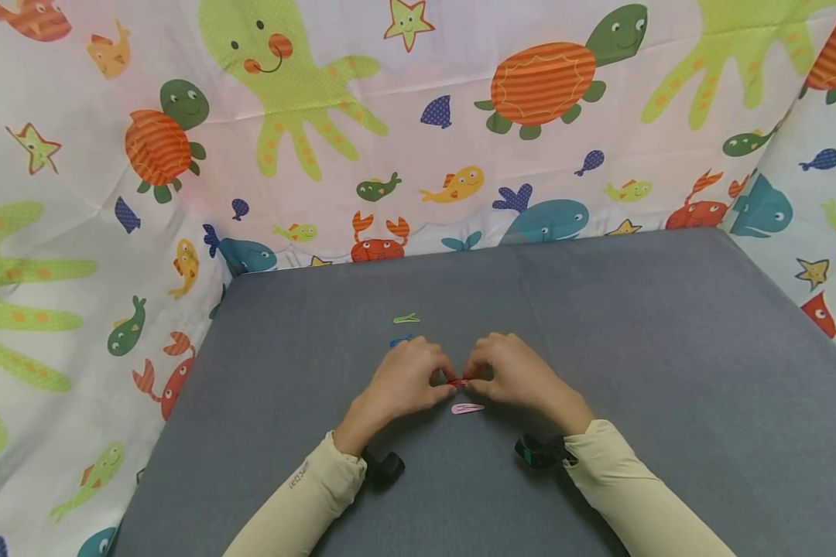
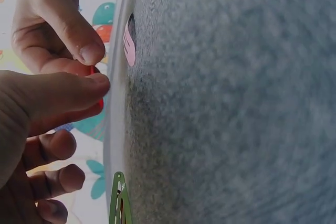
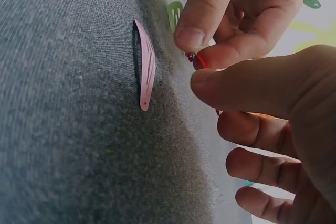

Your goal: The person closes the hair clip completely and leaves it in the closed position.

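Observation:
Between both hands is a small red hair clip (image 1: 460,382), mostly covered by fingertips. My left hand (image 1: 409,377) pinches one end with thumb and forefinger; my right hand (image 1: 514,373) pinches the other end the same way. In the left wrist view, the other fingers of the left hand (image 2: 31,124) curl loosely below the pinch. A pink snap hair clip (image 3: 146,69) lies on the table just nearer than the hands. Behind the left hand, a blue hair clip (image 1: 400,340) is partly hidden, and a green snap clip (image 1: 407,318) lies farther back.
The table (image 1: 669,371) has a grey cloth top. A curtain (image 1: 418,85) printed with sea animals hangs behind it and along both sides. Dark wrist cameras (image 1: 385,469) sit under both wrists, close over the table, below cream sleeves (image 1: 306,495).

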`<action>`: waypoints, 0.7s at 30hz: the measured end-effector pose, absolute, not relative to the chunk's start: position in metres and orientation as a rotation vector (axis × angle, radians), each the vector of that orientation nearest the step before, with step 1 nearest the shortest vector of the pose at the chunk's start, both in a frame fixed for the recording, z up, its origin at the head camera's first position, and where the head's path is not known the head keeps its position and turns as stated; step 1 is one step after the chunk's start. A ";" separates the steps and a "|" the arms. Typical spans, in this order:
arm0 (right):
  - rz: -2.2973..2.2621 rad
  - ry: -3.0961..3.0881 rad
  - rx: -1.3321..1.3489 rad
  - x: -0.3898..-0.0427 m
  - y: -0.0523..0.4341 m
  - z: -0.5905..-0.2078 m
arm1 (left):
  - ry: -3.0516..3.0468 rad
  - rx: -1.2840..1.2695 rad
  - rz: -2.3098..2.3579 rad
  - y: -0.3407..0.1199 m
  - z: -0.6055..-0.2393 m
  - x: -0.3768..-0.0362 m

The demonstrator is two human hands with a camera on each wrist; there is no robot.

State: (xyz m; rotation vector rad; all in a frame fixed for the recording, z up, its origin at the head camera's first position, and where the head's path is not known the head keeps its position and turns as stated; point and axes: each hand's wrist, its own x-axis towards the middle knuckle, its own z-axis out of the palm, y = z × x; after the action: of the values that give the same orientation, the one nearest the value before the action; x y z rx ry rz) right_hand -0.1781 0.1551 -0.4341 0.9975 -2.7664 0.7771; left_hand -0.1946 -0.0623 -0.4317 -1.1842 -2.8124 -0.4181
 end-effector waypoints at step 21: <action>0.722 -2.836 1.023 -0.177 0.156 -0.437 | -2.857 -1.223 -0.350 -0.059 -0.437 -0.193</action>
State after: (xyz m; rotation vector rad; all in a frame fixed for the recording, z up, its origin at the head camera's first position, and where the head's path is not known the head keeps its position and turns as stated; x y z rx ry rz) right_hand -0.1771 0.1565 -0.4374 1.0230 -2.8364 0.7223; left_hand -0.1928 -0.0595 -0.4369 -1.2231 -2.8571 -0.3496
